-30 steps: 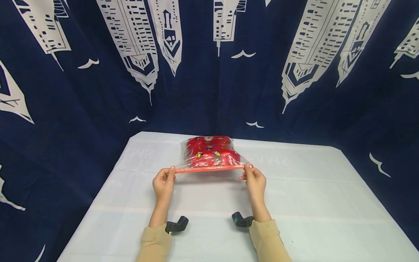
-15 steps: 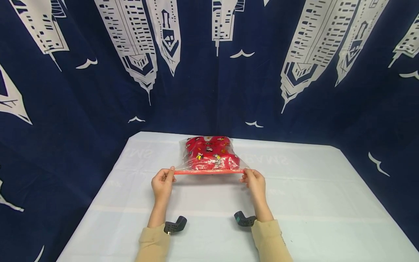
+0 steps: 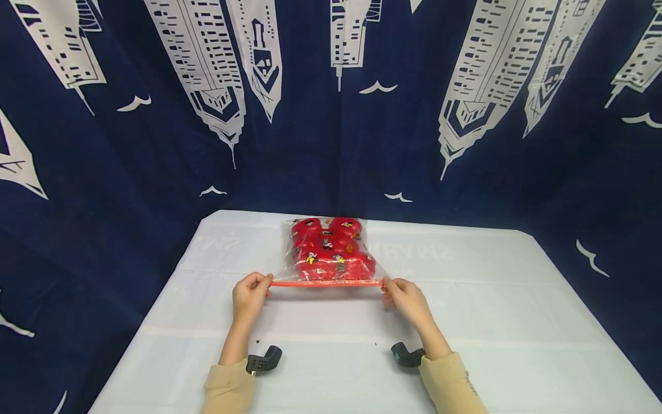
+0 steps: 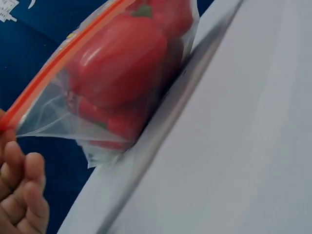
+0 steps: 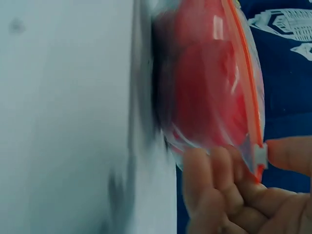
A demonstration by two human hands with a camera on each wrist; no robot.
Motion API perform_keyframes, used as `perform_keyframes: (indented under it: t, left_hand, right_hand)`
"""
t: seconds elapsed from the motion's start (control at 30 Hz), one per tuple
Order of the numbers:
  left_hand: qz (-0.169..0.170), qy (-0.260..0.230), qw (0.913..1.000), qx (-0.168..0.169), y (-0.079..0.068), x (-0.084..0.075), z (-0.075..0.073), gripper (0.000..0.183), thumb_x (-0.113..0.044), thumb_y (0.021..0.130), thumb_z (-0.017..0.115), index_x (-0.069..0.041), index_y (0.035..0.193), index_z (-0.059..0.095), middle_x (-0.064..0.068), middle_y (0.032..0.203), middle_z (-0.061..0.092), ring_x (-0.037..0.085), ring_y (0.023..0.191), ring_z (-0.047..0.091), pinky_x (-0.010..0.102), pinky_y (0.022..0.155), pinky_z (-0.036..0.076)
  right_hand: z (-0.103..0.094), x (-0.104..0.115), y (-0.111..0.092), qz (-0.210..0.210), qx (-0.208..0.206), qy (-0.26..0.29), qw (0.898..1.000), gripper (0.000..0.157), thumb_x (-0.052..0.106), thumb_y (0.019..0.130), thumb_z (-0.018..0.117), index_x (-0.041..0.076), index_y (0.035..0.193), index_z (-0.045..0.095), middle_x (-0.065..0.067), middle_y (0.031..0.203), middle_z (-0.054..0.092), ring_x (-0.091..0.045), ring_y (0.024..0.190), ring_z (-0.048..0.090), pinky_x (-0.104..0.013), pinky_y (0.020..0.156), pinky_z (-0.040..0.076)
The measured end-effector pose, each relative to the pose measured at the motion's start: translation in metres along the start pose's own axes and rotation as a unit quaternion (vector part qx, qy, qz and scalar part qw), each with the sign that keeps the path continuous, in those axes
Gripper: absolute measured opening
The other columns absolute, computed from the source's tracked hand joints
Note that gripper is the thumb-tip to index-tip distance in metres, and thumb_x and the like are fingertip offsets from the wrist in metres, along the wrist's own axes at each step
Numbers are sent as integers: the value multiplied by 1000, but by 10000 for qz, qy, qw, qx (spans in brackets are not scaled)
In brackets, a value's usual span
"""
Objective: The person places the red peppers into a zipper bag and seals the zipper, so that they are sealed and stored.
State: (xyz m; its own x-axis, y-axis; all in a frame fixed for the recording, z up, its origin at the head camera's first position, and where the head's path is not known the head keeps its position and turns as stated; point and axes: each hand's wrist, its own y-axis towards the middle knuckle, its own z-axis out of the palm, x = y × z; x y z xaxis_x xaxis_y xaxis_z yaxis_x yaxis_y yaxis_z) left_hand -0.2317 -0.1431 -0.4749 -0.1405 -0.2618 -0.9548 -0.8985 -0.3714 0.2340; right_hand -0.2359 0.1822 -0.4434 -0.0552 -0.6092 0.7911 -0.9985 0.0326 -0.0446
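A clear zip bag (image 3: 281, 267), printed with small cartoon figures, is full of red bell peppers (image 4: 119, 61); a green stem shows in the left wrist view. Its orange zip strip (image 3: 326, 283) is stretched level between both hands on the near side. My left hand (image 3: 249, 298) pinches the strip's left end between thumb and fingers. At the right end, my right hand (image 3: 407, 301) holds the strip's corner. There a small whitish slider (image 5: 261, 156) sits on the strip, with the right thumb against it and the other fingers curled below.
The bag is on the back half of a table with a white cloth (image 3: 331, 368). Behind stands a dark blue curtain (image 3: 331, 144) with white building prints. Each wrist wears a black camera mount, the left mount (image 3: 265, 359) and the right mount (image 3: 407, 355).
Both hands and the zip strip have come down and nearer to me, and more of the bag's top shows. The right forearm has swung outward to the right.
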Motion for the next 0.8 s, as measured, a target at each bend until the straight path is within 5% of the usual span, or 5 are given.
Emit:
perform_keyframes:
  t: [0.23,0.4,0.57,0.8]
  left_hand:
    - [-102,866,9939,679,0,0,-15,26,-16,85,65,1,66,61,1,51,53,12,45,43,24,45,34]
    - [187,1478,9817,1188,1,-4,-22,27,-20,87,65,-8,63,59,-2,51,52,13,46,43,25,46,34]
    - [603,2158,9598,1693,3,-11,-28,26,-23,87,64,-13,64,58,-5,52,47,12,47,41,26,47,32]
    - [1460,3085,9185,1999,15,-25,-29,18,-23,85,65,-17,68,60,-9,59,53,9,54,46,28,52,36]
  right_hand:
    - [-9,-13,-5,-221,568,-609,9963,43,41,97,46,3,94,66,-2,71,62,-15,69,56,-32,68,43]
    - [-17,-19,-7,-464,836,-916,9912,41,42,96,46,7,91,65,0,73,60,-13,70,56,-31,67,44]
    - [-30,-20,-6,-677,833,-1334,9852,41,44,96,47,7,90,65,-1,72,59,-14,67,51,-31,62,41]
    - [-51,-15,0,-759,696,-1637,9811,49,50,94,46,6,106,63,-3,84,64,-15,75,57,-32,63,46]
